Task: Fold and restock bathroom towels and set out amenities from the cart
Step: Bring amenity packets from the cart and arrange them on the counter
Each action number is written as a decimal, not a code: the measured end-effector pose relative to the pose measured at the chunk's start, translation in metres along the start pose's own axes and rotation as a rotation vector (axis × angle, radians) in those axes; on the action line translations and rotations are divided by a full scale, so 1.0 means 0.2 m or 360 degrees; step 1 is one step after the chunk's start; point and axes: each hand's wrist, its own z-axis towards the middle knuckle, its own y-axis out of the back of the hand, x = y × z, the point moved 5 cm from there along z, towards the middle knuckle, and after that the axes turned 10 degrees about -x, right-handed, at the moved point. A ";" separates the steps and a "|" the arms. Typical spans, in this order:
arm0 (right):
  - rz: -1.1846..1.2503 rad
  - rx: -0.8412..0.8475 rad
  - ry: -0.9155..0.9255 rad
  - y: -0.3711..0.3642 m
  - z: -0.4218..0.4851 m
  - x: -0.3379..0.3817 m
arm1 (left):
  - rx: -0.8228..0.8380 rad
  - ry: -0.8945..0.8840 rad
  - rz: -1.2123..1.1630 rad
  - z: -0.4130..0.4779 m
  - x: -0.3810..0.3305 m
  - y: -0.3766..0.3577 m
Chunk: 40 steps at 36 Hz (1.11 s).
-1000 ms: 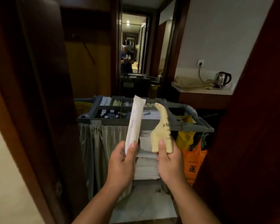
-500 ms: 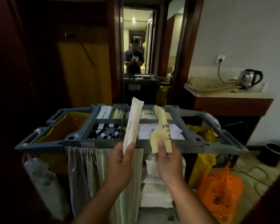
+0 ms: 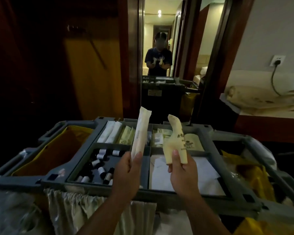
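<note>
Head view: left hand (image 3: 127, 173) pinches the bottom end of a long white packet (image 3: 141, 133), thumb on the front face, fingers behind. It stands upright and flat, top leaning slightly right, with faint print mid-length. Beside it, right hand (image 3: 182, 177) grips a pale yellow pouch (image 3: 175, 145) low down, thumb pressed on its front, fingers curled behind. This one is upright and crumpled, narrowing to a bent tip, with dark printed characters on its right side. The two items are near each other but not touching, both held above the grey tray (image 3: 143, 194) of the cart, roughly over its middle divider.

Tray compartments:
- front left: small dark bottles (image 3: 98, 165) with pale labels, lying loose
- back left: spare packets (image 3: 110, 133) side by side, then pale green sachets (image 3: 127, 136)
- back right: more sachets, partly hidden, plus a cream bag (image 3: 193, 143) with print
- front right: white folded sheets (image 3: 204, 173), material unclear

Left of the tray, a yellow sack (image 3: 58, 150) hangs open in the cart frame. A grey curtain (image 3: 71, 211) hangs below the tray front. A yellow plastic bag (image 3: 255, 175) sits at the cart's right end.

Behind the cart, a mirror (image 3: 161, 39) shows a person holding both items up. At right, cream linen (image 3: 261, 99) lies on a counter, and a wall socket (image 3: 277, 61) has a plug in it.
</note>
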 end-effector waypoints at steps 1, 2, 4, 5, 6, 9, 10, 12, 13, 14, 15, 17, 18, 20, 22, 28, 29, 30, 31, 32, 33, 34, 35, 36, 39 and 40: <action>-0.0019 0.0017 0.0016 -0.04 0.06 -0.02 | 0.0008 0.0009 -0.0015 0.07 0.05 -0.04; -0.0042 0.0032 0.0036 -0.08 0.11 -0.05 | 0.0016 0.0023 -0.0019 0.13 0.11 -0.07; -0.0070 0.0031 0.0047 -0.15 0.22 -0.10 | 0.0041 0.0057 -0.0011 0.27 0.22 -0.15; -0.0081 0.0012 0.0052 -0.18 0.28 -0.13 | 0.0057 0.0071 0.0009 0.34 0.27 -0.19; -0.0097 -0.0007 0.0056 -0.20 0.34 -0.15 | 0.0071 0.0087 0.0021 0.40 0.32 -0.23; -0.0120 -0.0084 0.0007 -0.28 0.52 -0.21 | 0.0086 0.0153 0.0031 0.58 0.45 -0.34; -0.0121 -0.0102 -0.0004 -0.31 0.58 -0.25 | 0.0095 0.0164 0.0043 0.62 0.49 -0.38; -0.0115 -0.0127 -0.0019 -0.36 0.67 -0.32 | 0.0121 0.0174 0.0072 0.70 0.55 -0.44; -0.0116 -0.0130 -0.0022 -0.38 0.70 -0.36 | 0.0132 0.0172 0.0079 0.73 0.57 -0.47; -0.0124 -0.0128 -0.0025 -0.41 0.73 -0.40 | 0.0145 0.0171 0.0088 0.76 0.59 -0.50; -0.0133 -0.0124 -0.0029 -0.43 0.76 -0.43 | 0.0159 0.0169 0.0108 0.79 0.61 -0.53; -0.0150 -0.0091 -0.0007 -0.46 0.82 -0.47 | 0.0181 0.0159 0.0138 0.85 0.64 -0.58; -0.0151 -0.0064 0.0014 -0.48 0.86 -0.48 | 0.0179 0.0158 0.0133 0.88 0.65 -0.61; -0.0170 -0.0022 0.0041 -0.50 0.92 -0.51 | 0.0135 0.0156 0.0159 0.94 0.68 -0.64; -0.0151 -0.0007 -0.0001 -0.50 0.97 -0.57 | 0.0038 0.0160 0.0224 0.99 0.71 -0.65; -0.0162 0.0111 -0.0197 -0.53 1.09 -0.77 | -0.0312 0.0046 0.0797 1.27 0.78 -0.45; -0.0169 0.0116 -0.0183 -0.53 1.10 -0.79 | -0.0339 0.0035 0.0936 1.32 0.80 -0.40; -0.0177 0.0118 -0.0163 -0.54 1.11 -0.79 | -0.0355 0.0016 0.1080 1.36 0.82 -0.35; -0.0191 0.0117 -0.0153 -0.55 1.12 -0.80 | -0.0361 -0.0015 0.1221 1.41 0.84 -0.31; -0.0204 0.0116 -0.0152 -0.55 1.13 -0.81 | -0.0359 -0.0033 0.1354 1.44 0.86 -0.27; -0.0213 0.0122 -0.0153 -0.56 1.14 -0.82 | -0.0356 -0.0045 0.1469 1.46 0.89 -0.24; -0.0217 0.0124 -0.0161 -0.56 1.14 -0.83 | -0.0361 -0.0048 0.1562 1.48 0.92 -0.21; -0.0214 0.0127 -0.0168 -0.57 1.15 -0.83 | -0.0369 -0.0038 0.1629 1.49 0.95 -0.18; -0.0212 0.0128 -0.0171 -0.58 1.15 -0.84 | -0.0366 0.0004 0.1679 1.50 0.98 -0.16; -0.0190 0.0122 -0.0185 -0.61 1.16 -0.84 | -0.0331 0.0129 0.1779 1.54 1.03 -0.13; -0.0187 0.0117 -0.0192 -0.62 1.17 -0.84 | -0.0328 0.0171 0.1771 1.55 1.04 -0.12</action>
